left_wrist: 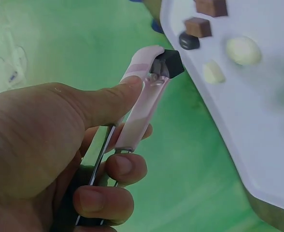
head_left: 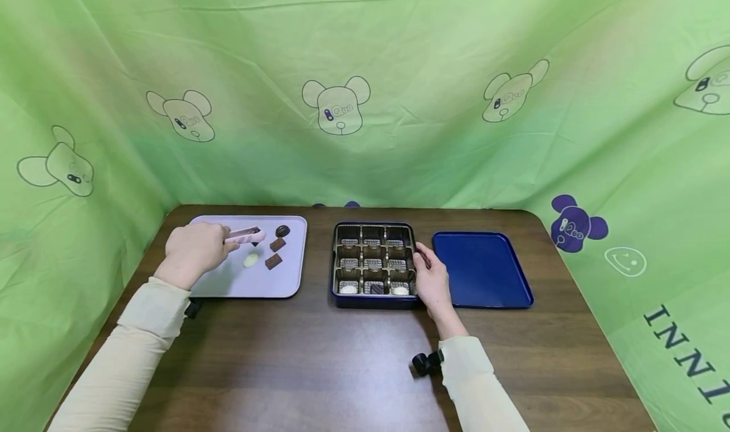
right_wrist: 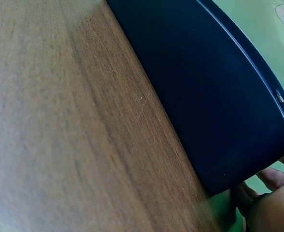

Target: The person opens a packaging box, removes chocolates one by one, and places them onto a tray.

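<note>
Step in hand: we judge this to be the lift. Our left hand squeezes the pink-tipped metal tongs, and their tips pinch a dark square chocolate clear of the pale lilac rectangular tray.

Left hand: thumb and fingers curled round the tongs' arms and pressing them together, gripping firmly.

Right hand: our right hand rests against the right wall of the dark blue compartmented chocolate box, fingers lying fairly straight along its edge. We cannot tell whether any of them hooks over the rim.

Where the chocolate is: held in the tong tips over the far part of the lilac tray, left of the box and well apart from it.

Left on the tray: a dark round piece, two brown squares and a white oval piece, all left of the box.

Box: left of the flat dark blue lid on the brown wooden tabletop. Its near row holds three pieces, and the farther cells look unfilled.

Next move, as we judge it: carry the chocolate rightwards to a free cell, keeping a steady squeeze so it does not slip, then lower and release.
</note>
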`<state>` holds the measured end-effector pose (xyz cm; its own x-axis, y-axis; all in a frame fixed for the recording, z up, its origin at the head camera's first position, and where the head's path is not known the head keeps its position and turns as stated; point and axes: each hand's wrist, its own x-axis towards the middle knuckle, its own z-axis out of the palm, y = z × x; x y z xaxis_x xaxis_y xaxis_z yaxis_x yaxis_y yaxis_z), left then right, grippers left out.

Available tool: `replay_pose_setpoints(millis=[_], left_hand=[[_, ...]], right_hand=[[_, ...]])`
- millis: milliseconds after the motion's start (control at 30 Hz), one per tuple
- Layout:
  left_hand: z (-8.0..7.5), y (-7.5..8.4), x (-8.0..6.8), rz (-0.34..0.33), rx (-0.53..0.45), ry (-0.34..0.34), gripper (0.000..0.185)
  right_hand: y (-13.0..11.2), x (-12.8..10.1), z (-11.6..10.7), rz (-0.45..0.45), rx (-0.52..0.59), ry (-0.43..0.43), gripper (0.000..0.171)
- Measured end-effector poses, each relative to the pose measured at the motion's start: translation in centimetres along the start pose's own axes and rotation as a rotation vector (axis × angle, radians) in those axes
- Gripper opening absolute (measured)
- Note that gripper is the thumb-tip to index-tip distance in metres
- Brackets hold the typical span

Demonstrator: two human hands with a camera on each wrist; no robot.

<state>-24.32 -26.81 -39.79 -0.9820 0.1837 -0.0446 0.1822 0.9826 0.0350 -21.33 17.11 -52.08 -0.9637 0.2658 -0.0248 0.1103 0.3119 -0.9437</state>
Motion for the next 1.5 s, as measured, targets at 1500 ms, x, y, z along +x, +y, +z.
replay_pose_setpoints(millis=[1500], left_hand=[[-0.5, 5.2, 0.1, 0.260, -0.067, 0.177, 0.026]], right_hand=[[0.0, -0.1, 0.0, -0.020, 0.009, 0.012, 0.040]])
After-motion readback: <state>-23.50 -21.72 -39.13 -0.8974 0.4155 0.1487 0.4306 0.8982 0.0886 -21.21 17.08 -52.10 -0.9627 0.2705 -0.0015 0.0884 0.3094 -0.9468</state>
